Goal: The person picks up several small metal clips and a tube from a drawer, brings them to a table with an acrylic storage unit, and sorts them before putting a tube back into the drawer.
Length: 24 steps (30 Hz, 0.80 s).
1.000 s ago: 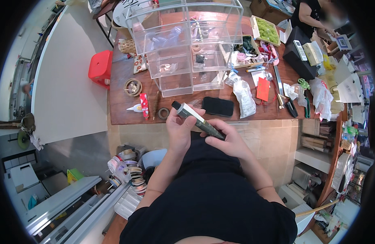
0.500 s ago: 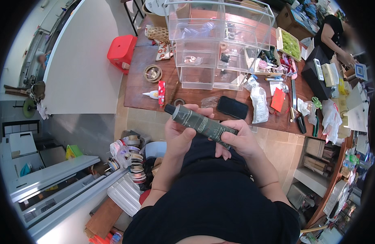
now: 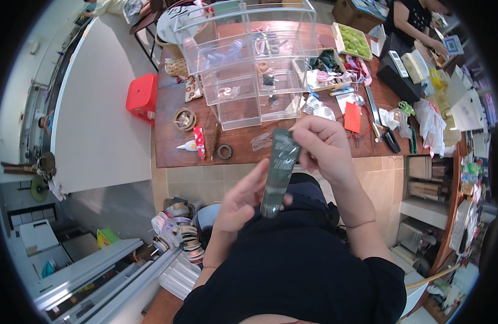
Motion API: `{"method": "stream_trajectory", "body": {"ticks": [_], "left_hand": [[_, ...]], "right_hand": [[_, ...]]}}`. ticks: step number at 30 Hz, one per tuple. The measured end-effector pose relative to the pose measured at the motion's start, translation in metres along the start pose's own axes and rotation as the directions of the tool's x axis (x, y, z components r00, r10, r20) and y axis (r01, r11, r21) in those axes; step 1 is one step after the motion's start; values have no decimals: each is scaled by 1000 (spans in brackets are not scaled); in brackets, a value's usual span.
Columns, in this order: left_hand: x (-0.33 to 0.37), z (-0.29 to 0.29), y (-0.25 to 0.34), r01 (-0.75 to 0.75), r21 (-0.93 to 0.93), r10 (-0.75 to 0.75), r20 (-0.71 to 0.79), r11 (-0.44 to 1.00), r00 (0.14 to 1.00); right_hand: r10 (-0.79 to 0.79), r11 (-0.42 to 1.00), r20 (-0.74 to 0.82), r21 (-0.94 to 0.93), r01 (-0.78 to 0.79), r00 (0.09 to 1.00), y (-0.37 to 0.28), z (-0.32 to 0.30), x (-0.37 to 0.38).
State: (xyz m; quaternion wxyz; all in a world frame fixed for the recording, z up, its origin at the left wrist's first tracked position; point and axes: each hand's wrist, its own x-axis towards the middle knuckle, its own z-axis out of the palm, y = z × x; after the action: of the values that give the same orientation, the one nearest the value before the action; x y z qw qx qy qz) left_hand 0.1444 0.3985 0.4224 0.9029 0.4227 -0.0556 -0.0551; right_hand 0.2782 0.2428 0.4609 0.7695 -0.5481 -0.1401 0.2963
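Note:
A dark green squeeze tube [image 3: 279, 171] with pale print stands on a slant in front of my body, slightly blurred. My right hand [image 3: 327, 146] pinches its upper end between thumb and fingers. At the tube's left side is my left hand [image 3: 239, 200], its fingers stretched out against and partly behind the tube, with the thumb off it. A fingertip shows past the tube's lower right edge. I cannot make out the tube's cap. Beyond the hands, a clear crumpled wrapper [image 3: 261, 141] lies on the wooden table [image 3: 173, 146].
A clear acrylic drawer rack [image 3: 235, 110] stands on the table. Left of it lie a red-and-white glue bottle [image 3: 199, 143], a brown tape roll [image 3: 224, 152] and a round basket [image 3: 184, 119]. Scissors [image 3: 390, 140] and a red card [image 3: 352, 117] lie to the right. A co-worker [image 3: 408, 24] is at the far right.
The tube has swung from a slant held in both hands to nearly upright. My right hand has moved up to its top end; my left fingers have straightened. The phone is now out of sight.

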Motion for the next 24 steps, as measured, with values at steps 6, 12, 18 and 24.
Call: {"method": "stream_trajectory", "body": {"ticks": [6, 12, 18, 24], "left_hand": [[-2, 12, 5, 78, 65, -80, 36, 995, 996], [-3, 18, 7, 49, -144, -39, 69, 988, 997], [0, 16, 10, -93, -309, 109, 36, 947, 993], [1, 9, 13, -148, -387, 169, 22, 910, 985]], "right_hand": [[-68, 997, 62, -42, 71, 996, -7, 14, -6], [-168, 981, 65, 103, 161, 984, -4, 18, -10], [-71, 988, 11, -138, 72, 997, 22, -11, 12], [-246, 527, -46, -845, 94, 968, 99, -55, 43]]}}
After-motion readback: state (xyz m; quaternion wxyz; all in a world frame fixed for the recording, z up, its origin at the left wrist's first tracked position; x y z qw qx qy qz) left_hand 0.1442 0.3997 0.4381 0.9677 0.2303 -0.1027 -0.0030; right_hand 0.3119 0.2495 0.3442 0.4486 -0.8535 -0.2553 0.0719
